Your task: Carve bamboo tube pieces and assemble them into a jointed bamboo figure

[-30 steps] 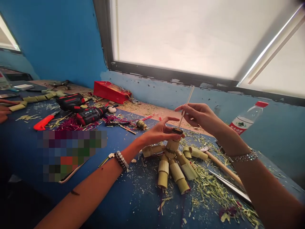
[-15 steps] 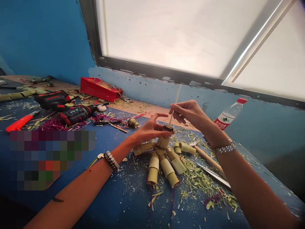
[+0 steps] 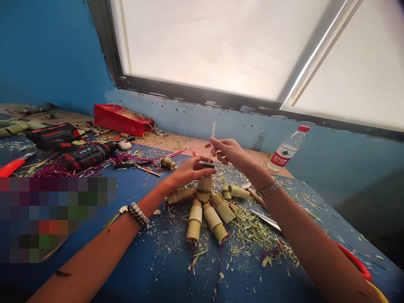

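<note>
A figure of jointed bamboo pieces [image 3: 204, 188] stands on the blue table, its legs spread toward me. My left hand [image 3: 188, 170] pinches a small dark disc [image 3: 208, 166] at the figure's top. Between the fingertips of my right hand [image 3: 229, 152] is a thin pale stick [image 3: 213, 131], upright with a slight tilt, its lower end at the disc. Purple cords [image 3: 220, 263] trail from the lower bamboo pieces.
Left: a cordless drill [image 3: 91, 155], a black tool [image 3: 52, 135], a red-handled knife [image 3: 12, 167] and a red box [image 3: 121, 119]. Right: a water bottle [image 3: 288, 149], scissors [image 3: 267, 219] and bamboo shavings [image 3: 252, 231]. A loose bamboo piece [image 3: 168, 163] lies behind my left hand.
The view has shifted, so most things appear farther left. The stick's top now shows lower against the wall, and my right hand sits nearer the disc. Red handles have appeared at the lower right.
</note>
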The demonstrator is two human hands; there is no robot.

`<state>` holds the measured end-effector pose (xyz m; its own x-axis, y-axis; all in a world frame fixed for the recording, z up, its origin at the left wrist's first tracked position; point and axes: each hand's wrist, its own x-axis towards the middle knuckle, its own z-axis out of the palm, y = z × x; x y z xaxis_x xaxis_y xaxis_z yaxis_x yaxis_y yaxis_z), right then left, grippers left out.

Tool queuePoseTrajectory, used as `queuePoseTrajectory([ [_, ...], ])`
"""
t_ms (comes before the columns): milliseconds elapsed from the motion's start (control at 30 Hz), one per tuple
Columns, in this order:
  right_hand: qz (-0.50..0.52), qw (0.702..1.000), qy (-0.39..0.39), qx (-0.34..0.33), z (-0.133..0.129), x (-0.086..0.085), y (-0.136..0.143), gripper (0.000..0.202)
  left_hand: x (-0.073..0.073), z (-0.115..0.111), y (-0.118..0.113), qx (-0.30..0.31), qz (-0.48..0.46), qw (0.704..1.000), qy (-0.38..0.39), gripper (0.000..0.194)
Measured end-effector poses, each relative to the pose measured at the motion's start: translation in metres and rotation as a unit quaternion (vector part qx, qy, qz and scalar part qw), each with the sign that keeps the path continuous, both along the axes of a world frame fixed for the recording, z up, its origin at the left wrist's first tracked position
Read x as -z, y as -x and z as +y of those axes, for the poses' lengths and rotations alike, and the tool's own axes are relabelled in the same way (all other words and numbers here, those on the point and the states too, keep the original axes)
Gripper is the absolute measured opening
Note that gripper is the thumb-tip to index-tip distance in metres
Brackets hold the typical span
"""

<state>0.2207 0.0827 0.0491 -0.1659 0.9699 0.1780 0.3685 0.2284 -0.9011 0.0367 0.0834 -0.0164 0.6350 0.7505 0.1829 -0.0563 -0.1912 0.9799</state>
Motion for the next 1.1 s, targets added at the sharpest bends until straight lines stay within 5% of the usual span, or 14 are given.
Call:
queuePoseTrajectory([
  [100,-0.035,0.999,0.027,0.003,0.001,0.004,-0.001,0.033,0.003,0.005,0.002,-0.066,0.095,0.989,-0.088,0.042],
  [233,-0.089,0.995,0.045,0.005,0.004,0.009,-0.002,0.022,0.006,0.006,0.006,-0.132,0.241,0.938,-0.21,0.04],
  [400,-0.16,0.985,0.061,0.017,0.016,0.024,-0.002,0.011,0.01,0.006,0.01,-0.168,0.353,0.871,-0.299,0.047],
  [533,-0.191,0.979,0.068,0.013,0.022,0.039,-0.002,0.01,0.009,0.006,0.011,-0.157,0.38,0.852,-0.325,0.048],
  [833,-0.207,0.975,0.083,0.009,0.023,0.06,0.012,0.036,0.011,0.008,0.011,-0.121,0.339,0.882,-0.303,0.042],
  [1100,-0.116,0.988,0.099,-0.006,0.027,0.059,0.009,0.045,0.005,0.006,0.009,-0.124,0.266,0.928,-0.229,0.042],
])
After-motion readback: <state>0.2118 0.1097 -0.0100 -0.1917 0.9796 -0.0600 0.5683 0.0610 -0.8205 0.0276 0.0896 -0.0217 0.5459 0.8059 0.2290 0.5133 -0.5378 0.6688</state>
